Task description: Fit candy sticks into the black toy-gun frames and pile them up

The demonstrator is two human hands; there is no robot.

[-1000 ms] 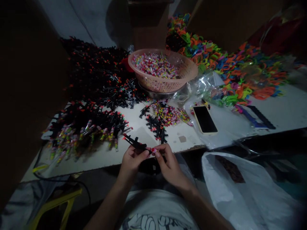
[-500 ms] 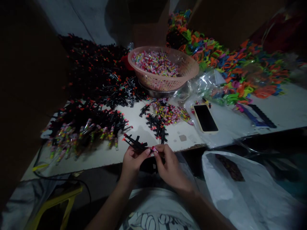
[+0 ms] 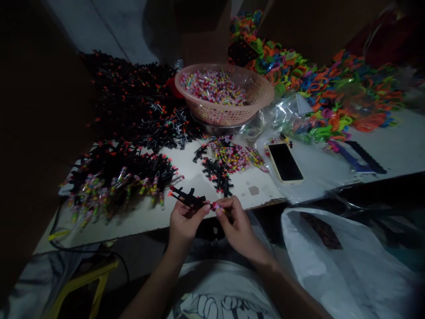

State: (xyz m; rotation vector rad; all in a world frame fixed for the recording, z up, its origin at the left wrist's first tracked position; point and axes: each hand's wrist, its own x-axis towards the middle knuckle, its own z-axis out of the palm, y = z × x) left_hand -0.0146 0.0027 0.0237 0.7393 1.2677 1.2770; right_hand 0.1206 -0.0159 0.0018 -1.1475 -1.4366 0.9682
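My left hand (image 3: pixel 183 223) is closed around a small black toy gun (image 3: pixel 188 196) with an orange-red tip, which points up and to the left. Between the thumb and fingers of my right hand (image 3: pixel 236 226) is a small candy tube (image 3: pixel 218 207), pink and yellow with a red end. The tube's red end meets the rear of the gun, or lies very close to it; I cannot tell which. Just beyond my hands lies a small group of black toy guns (image 3: pixel 217 173), beside a heap of colourful candy tubes (image 3: pixel 234 157).
A pink basket (image 3: pixel 222 113) of candy tubes stands mid-table. Left are piled black toy guns (image 3: pixel 129 102) and guns with tubes attached (image 3: pixel 99 190). A phone (image 3: pixel 286 162) lies right, before bright plastic pieces (image 3: pixel 318 88). A white bag (image 3: pixel 308 235) hangs below the table edge.
More of the candy tube shows in my right hand, tilted beside the gun's rear end. My left hand keeps its hold on the toy gun. The view has shifted slightly.
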